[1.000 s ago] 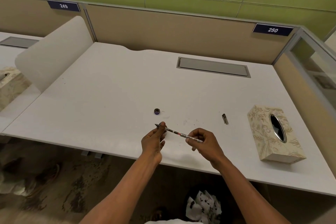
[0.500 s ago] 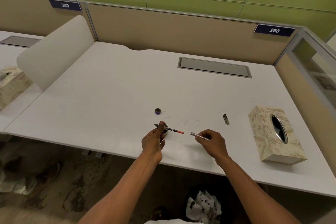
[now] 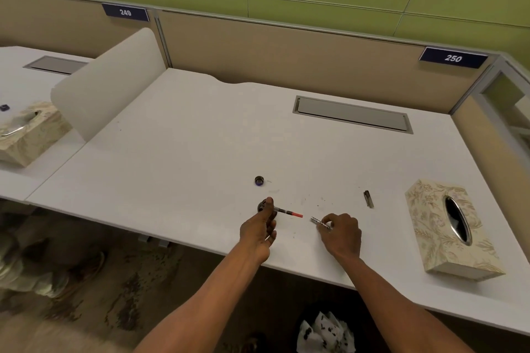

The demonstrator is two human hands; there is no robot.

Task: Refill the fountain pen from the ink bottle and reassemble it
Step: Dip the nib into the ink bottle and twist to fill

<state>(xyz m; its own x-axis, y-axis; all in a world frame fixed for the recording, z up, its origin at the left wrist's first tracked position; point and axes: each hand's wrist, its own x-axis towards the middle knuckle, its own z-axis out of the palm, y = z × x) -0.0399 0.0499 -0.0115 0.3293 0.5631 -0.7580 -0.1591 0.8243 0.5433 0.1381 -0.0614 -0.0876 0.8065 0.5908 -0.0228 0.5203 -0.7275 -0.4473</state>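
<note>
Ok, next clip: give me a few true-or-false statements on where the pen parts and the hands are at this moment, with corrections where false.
1. The left hand holds the pen's front section, whose red end points toward the right hand. True.
2. The right hand is empty. False: it pinches the silver barrel.
3. The two pen pieces are joined. False: there is a clear gap between the red end and the barrel.
4. A small dark bottle cap lies on the desk beyond the left hand. True.
5. The pen cap lies on top of the tissue box. False: it lies on the desk, to the left of the box and apart from it.
</note>
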